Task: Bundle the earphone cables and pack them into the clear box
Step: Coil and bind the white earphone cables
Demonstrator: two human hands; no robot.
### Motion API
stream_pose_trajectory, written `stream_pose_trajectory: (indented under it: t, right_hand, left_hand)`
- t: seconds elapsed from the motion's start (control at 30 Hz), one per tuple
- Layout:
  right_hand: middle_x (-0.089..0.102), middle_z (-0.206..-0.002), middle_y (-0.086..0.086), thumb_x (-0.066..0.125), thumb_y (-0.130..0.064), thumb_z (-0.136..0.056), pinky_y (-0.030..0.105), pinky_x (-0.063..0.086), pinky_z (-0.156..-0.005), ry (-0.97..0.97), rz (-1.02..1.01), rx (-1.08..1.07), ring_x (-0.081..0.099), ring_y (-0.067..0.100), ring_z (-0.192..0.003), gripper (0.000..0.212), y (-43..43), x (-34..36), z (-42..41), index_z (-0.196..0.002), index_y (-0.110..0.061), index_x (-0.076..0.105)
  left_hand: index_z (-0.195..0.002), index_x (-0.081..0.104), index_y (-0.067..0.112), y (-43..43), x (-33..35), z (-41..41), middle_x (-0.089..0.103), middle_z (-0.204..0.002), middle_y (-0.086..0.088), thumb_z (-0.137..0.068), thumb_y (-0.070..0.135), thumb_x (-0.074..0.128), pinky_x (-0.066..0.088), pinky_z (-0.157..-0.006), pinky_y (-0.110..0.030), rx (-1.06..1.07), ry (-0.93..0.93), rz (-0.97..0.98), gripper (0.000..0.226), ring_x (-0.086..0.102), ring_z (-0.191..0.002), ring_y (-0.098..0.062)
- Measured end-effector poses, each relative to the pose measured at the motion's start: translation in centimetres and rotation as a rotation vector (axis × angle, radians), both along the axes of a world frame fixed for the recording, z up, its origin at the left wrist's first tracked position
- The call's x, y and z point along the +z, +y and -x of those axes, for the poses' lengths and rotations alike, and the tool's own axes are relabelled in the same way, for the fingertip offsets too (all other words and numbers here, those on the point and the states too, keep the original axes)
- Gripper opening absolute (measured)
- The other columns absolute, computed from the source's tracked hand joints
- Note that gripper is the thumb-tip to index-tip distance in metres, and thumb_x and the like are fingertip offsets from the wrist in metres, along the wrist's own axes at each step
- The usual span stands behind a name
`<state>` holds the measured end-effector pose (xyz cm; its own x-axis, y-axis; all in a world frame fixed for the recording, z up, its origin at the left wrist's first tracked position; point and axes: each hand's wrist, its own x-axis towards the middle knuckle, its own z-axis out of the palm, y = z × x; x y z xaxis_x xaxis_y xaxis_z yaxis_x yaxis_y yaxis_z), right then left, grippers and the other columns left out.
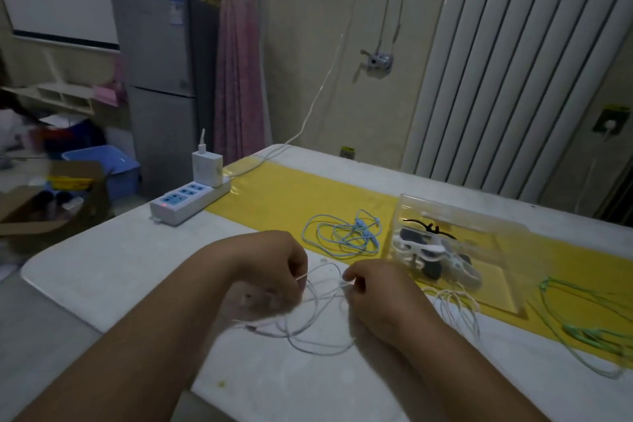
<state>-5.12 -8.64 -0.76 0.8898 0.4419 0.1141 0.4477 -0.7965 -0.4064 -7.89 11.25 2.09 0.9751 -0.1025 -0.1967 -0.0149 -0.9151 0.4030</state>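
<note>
Both hands hover over the white table near its front. My left hand (274, 271) and my right hand (373, 288) each pinch a strand of a white earphone cable (318, 336), whose loose loops sag onto the table below. A tangled blue earphone cable (342, 233) lies on the yellow strip beyond my hands. A green earphone cable (582, 322) lies at the right. Another white cable (459, 308) rests beside the clear box (507, 271), which stands open on the yellow strip and holds black and white bundled items.
A white power strip (188, 202) with a charger plugged in sits at the table's far left corner, its cord running up the wall. A radiator stands behind the table at the right. Boxes and a blue bin sit on the floor at the left.
</note>
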Motion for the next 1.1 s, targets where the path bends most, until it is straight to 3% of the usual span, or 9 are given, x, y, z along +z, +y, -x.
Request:
stream_pose_trajectory:
  t: [0.07,0.2,0.37,0.5,0.6,0.7,0.87,1.0,1.1]
  right_hand:
    - [0.070,-0.103,-0.004,0.058,-0.018,-0.085,0.026,0.048,-0.079,-0.003,-0.022,-0.022,0.061,0.016,-0.098,0.022,-0.6,0.2,0.1,-0.101,-0.027,0.071]
    - [0.069,-0.082,-0.007,0.060,-0.023,-0.088,0.029,0.049,-0.072,-0.036,-0.155,-0.080,0.062,0.012,-0.079,0.010,-2.5,0.9,-0.5,-0.082,-0.027,0.068]
    - [0.062,-0.062,0.004,0.052,-0.012,-0.097,0.030,0.048,-0.047,0.304,-0.969,-0.146,0.055,0.013,-0.049,0.015,-2.7,2.3,-0.4,-0.087,-0.008,0.064]
    - [0.040,-0.049,-0.002,0.049,-0.013,-0.098,0.014,0.025,-0.036,0.286,-1.263,-0.207,0.028,0.005,-0.034,0.020,-3.1,2.9,-0.6,-0.083,-0.012,0.062]
    - [0.031,-0.044,-0.006,0.050,-0.011,-0.095,0.015,0.020,-0.039,0.149,-1.388,-0.269,0.021,0.008,-0.035,0.023,-3.7,3.4,-0.7,-0.075,-0.015,0.060]
    - [0.034,-0.045,-0.008,0.051,-0.013,-0.088,0.023,0.022,-0.045,0.050,-1.329,-0.273,0.026,0.011,-0.040,0.025,-4.1,3.1,-1.2,-0.067,-0.018,0.062]
    - [0.048,-0.047,-0.014,0.044,-0.023,-0.073,0.035,0.031,-0.058,-0.049,-1.022,-0.172,0.038,0.015,-0.054,0.025,-3.7,2.1,-1.2,-0.060,-0.012,0.063]
    - [0.063,-0.066,0.002,0.050,-0.034,-0.075,0.033,0.037,-0.058,-0.088,-0.881,-0.142,0.050,0.013,-0.059,0.029,-3.2,2.2,-0.4,-0.064,-0.013,0.066]
    - [0.058,-0.064,-0.005,0.051,-0.046,-0.076,0.024,0.038,-0.057,-0.138,-0.769,-0.076,0.051,0.008,-0.062,0.034,-2.9,2.1,-0.1,-0.068,-0.016,0.065]
  left_hand:
    - [-0.076,0.071,0.019,-0.3,0.3,-1.1,0.071,-0.073,0.002,-0.073,0.016,0.073,0.051,-0.059,-0.025,0.009,-0.043,0.120,0.005,0.063,-0.063,-0.013]
    - [-0.090,0.073,0.003,-0.1,0.5,-2.9,0.072,-0.080,-0.010,-0.081,-0.002,0.069,0.056,-0.065,-0.029,0.021,0.005,0.614,0.011,0.064,-0.068,-0.019]
    - [-0.094,0.073,0.005,-0.6,-0.9,-3.2,0.069,-0.079,-0.007,-0.087,-0.003,0.062,0.049,-0.056,-0.022,-0.010,0.019,0.822,0.016,0.061,-0.065,-0.013]
    - [-0.082,0.072,0.007,-0.2,-1.1,-2.9,0.064,-0.083,-0.018,-0.085,-0.008,0.062,0.051,-0.055,-0.028,-0.031,-0.052,0.944,0.018,0.062,-0.060,-0.017]
    - [-0.086,0.072,0.004,0.1,-0.9,-2.7,0.065,-0.082,-0.019,-0.075,-0.008,0.067,0.055,-0.061,-0.028,-0.049,-0.083,1.093,0.018,0.064,-0.065,-0.018]
    - [-0.090,0.075,0.006,0.2,-0.8,-2.6,0.068,-0.087,-0.016,-0.070,-0.011,0.062,0.055,-0.069,-0.029,-0.113,-0.018,1.235,0.030,0.065,-0.071,-0.020]
    - [-0.074,0.074,0.009,-0.1,-0.9,-2.7,0.069,-0.080,-0.011,-0.068,-0.004,0.067,0.050,-0.055,-0.028,-0.101,-0.107,1.244,0.017,0.059,-0.056,-0.018]
    - [-0.076,0.072,0.007,-0.2,-0.4,-2.3,0.066,-0.079,-0.011,-0.064,0.017,0.071,0.050,-0.054,-0.025,-0.152,-0.048,1.289,0.015,0.058,-0.056,-0.015]
    - [-0.070,0.070,0.008,-0.7,-0.5,-2.3,0.064,-0.070,-0.007,-0.064,0.005,0.072,0.050,-0.052,-0.025,-0.151,-0.084,1.288,0.007,0.057,-0.055,-0.015]
